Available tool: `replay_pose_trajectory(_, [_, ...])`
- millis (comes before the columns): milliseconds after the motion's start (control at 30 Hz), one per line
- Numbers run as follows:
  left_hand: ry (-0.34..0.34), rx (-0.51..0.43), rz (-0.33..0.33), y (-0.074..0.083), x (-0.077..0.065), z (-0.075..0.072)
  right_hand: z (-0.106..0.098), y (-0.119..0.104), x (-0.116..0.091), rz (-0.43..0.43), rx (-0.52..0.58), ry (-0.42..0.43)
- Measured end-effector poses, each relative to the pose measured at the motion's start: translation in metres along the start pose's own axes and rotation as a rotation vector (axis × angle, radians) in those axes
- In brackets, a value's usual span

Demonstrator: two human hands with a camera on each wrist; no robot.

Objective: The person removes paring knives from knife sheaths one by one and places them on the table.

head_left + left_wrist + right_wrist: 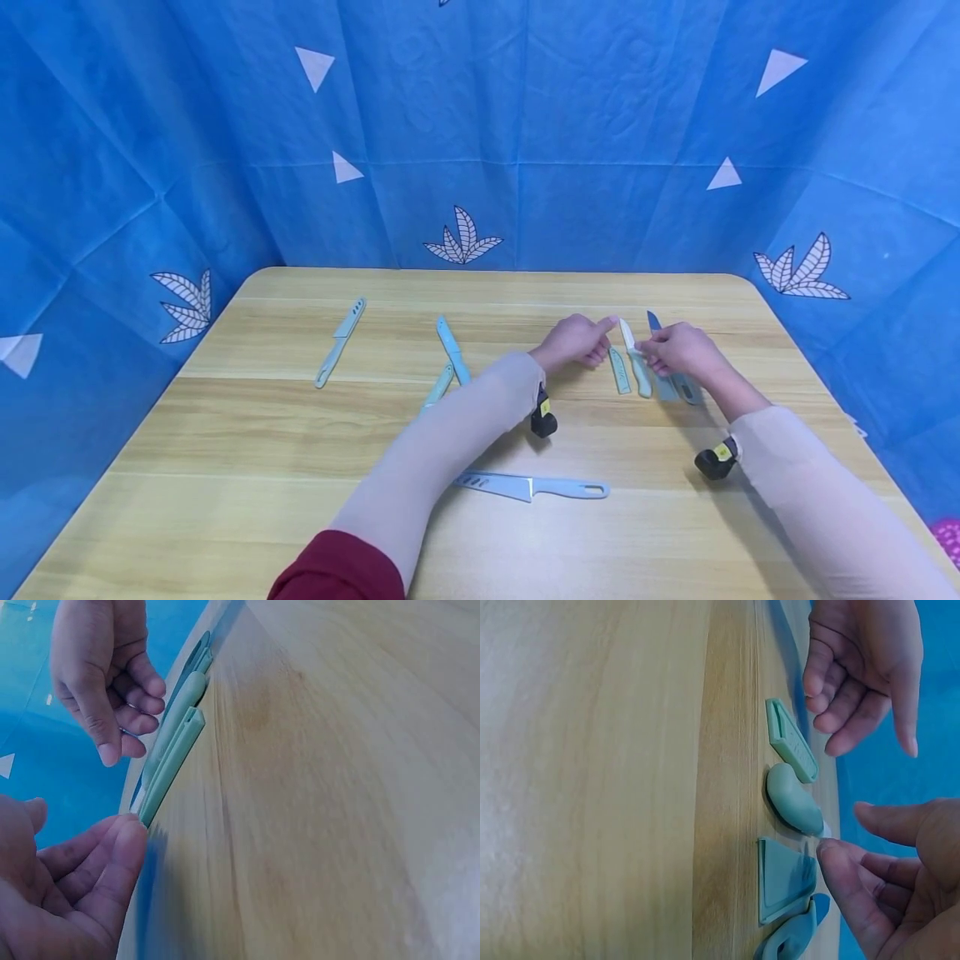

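My left hand (576, 342) hovers beside a small pale-green knife sheath (619, 371), its fingers loosely bent and holding nothing. Right of that sheath lies a paring knife with a light blade and a mint handle (641, 375). Over the paring knife's right side is my right hand (684, 350); in the right wrist view its thumb stands apart from the fingers (847, 885), with nothing between them. Below the right hand lie a wider green sheath (787, 877) and a knife with a blue blade (653, 320) and a looped handle (795, 937), partly hidden by the hand in the head view.
A large blue-handled knife (532, 486) lies near the front, its tip end hidden by my left sleeve. A smaller knife (341, 342) lies at the left. A blue sheath-like piece (453, 350) and a perforated green one (440, 385) lie mid-table. A blue curtain (517, 125) hangs behind.
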State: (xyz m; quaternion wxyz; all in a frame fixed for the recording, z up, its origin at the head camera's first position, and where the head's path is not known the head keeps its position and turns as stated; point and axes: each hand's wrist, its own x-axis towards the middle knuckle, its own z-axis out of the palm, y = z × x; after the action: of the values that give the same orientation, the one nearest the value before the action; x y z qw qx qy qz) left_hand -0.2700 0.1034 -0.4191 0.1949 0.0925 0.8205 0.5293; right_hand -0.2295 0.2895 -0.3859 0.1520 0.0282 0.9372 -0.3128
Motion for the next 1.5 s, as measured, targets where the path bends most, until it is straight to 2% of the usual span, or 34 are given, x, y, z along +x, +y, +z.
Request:
replay_pose_trajectory(233, [-0.052,-0.054,-0.015,0.001,-0.005,-0.010,0.000,-0.001,-0.003,-0.013,0.005,-0.011])
replay_pose_trajectory(433, [-0.152,-0.114,-0.002,0.000,-0.013,-0.021,0.000,0.000,-0.007,-0.030,0.017,-0.022])
replay_pose_trajectory(667, [-0.271,-0.161,0.058,-0.001,-0.025,-0.034,0.001,0.002,-0.012,-0.074,0.050,-0.030])
replay_pose_trajectory(1100, [-0.384,-0.108,0.119,-0.007,-0.043,-0.060,0.002,-0.002,-0.026,-0.149,0.042,-0.023])
replay_pose_trajectory(1500, [-0.444,-0.050,0.167,-0.014,-0.062,-0.082,0.007,-0.003,-0.041,-0.340,-0.028,0.049])
